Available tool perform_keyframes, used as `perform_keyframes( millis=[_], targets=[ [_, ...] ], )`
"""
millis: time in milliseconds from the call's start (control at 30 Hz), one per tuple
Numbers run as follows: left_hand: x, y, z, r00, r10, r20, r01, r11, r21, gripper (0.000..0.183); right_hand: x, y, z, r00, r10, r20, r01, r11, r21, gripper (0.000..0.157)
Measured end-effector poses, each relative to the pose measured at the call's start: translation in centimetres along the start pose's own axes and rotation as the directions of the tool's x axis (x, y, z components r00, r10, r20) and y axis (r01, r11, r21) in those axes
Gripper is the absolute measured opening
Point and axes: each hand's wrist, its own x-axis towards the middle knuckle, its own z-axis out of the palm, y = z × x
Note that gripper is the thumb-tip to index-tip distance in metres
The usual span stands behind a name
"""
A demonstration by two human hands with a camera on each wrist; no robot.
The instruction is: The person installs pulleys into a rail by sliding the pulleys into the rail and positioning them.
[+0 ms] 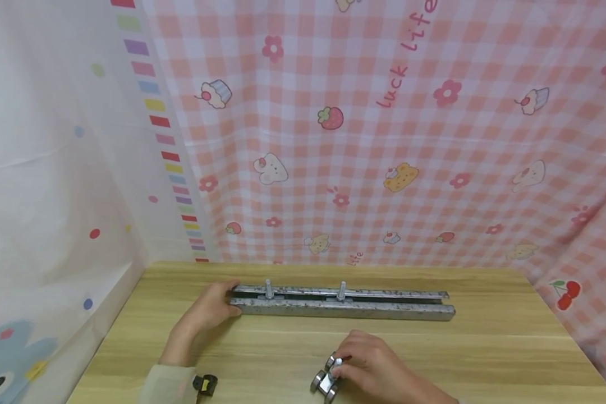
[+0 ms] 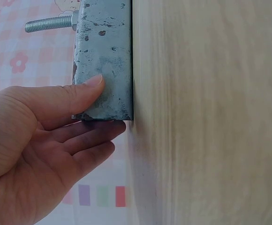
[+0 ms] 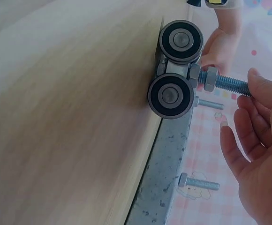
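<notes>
A grey, speckled steel channel rail (image 1: pixel 394 311) lies lengthwise on the table, its open slot facing up. Two threaded bolts, a left one (image 1: pixel 269 289) and a right one (image 1: pixel 341 290), stand up through the slot. My left hand (image 1: pixel 209 307) grips the rail's left end, thumb on the near side (image 2: pixel 103 61) and the other fingers partly hidden beyond it. Nearer to me, my right hand (image 1: pixel 376 359) pinches the upright bolt (image 3: pixel 232 85) of a wheeled roller trolley (image 1: pixel 327 382). Nuts sit on that bolt, and the trolley's round wheels (image 3: pixel 170 96) are at the tabletop.
A small black object with a yellow mark (image 1: pixel 206 385) is by my left sleeve (image 1: pixel 169 384). The wooden table (image 1: pixel 505 336) ends at a pink checked cloth (image 1: pixel 363 224) behind and a white cloth (image 1: pixel 55 185) at the left.
</notes>
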Motion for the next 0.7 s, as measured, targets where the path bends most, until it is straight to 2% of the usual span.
perform_keyframes(
  millis=[400, 700],
  targets=[
    [0.1, 0.0, 0.1, 1.000, -0.014, 0.011, 0.014, 1.000, 0.005, 0.061, -1.3, 0.3, -1.7, 0.997, 0.033, -0.064, -0.035, 0.999, -0.033, 0.030],
    [0.1, 0.0, 0.1, 1.000, -0.001, 0.007, 0.001, 1.000, 0.009, 0.061, -2.2, 0.6, -3.0, 0.990, 0.097, -0.105, -0.104, 0.993, -0.065, 0.028]
  ],
)
